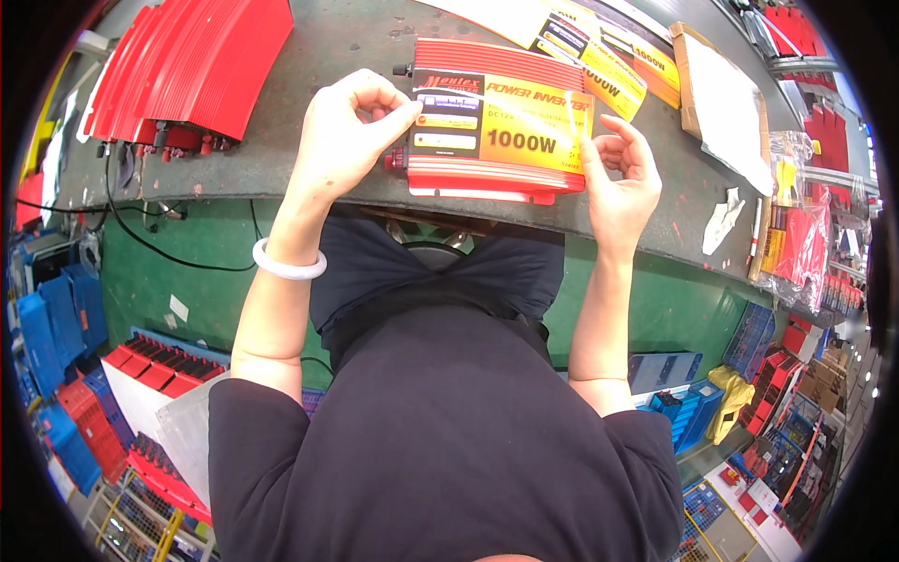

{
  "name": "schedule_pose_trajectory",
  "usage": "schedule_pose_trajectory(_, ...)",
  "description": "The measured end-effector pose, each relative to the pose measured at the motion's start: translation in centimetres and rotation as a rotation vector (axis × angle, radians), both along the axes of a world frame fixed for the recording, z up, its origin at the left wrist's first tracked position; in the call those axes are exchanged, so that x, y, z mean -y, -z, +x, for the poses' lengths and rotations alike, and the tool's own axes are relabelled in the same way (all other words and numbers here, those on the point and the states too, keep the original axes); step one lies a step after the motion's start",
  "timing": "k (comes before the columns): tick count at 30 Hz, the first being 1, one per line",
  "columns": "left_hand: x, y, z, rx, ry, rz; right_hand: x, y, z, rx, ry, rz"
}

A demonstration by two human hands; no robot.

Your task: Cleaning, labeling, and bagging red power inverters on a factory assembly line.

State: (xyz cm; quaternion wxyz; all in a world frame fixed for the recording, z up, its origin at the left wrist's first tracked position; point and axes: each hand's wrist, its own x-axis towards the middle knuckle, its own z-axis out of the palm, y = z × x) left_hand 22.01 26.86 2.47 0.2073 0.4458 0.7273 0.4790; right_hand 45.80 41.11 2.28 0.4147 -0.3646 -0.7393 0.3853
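A red inverter (496,51) with a finned metal case lies on the bench in front of me, its terminals pointing left. Over its top face is a yellow and black label (529,122), shiny, its right edge reaching slightly past the case. At the label's left edge, my left hand (346,136) has thumb and forefinger pinched together. My right hand (623,183) is at the opposite edge, thumb tip on the label and the other fingers curled. Whether the label is stuck down or still loose I cannot tell.
Several red inverters (201,66) stand in a row at the back left. More yellow labels (613,80) lie behind the inverter, beside a cardboard tray with white paper (726,112). A crumpled white scrap (723,220) is near the right front edge. A black cable (140,234) hangs at left.
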Motion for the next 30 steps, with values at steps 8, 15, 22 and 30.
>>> schedule_pose_trajectory(8, 0.1, -0.2, 0.1, -0.021, -0.021, -0.017, 0.2, -0.3, -0.3, 0.021, -0.021, 0.034)
schedule_pose_trajectory(15, -0.2, -0.9, 0.2, -0.06, -0.032, -0.019, 0.3, -0.6, -0.5, 0.065, 0.006, 0.166)
schedule_pose_trajectory(22, 0.0, -0.8, 0.8, -0.155, -0.057, 0.034, 0.4, -0.2, -0.4, 0.084, 0.027, 0.265)
schedule_pose_trajectory(30, 0.0, -0.8, 0.8, -0.164, -0.059, 0.004, 0.4, -0.3, -0.4, 0.052, 0.027, 0.212)
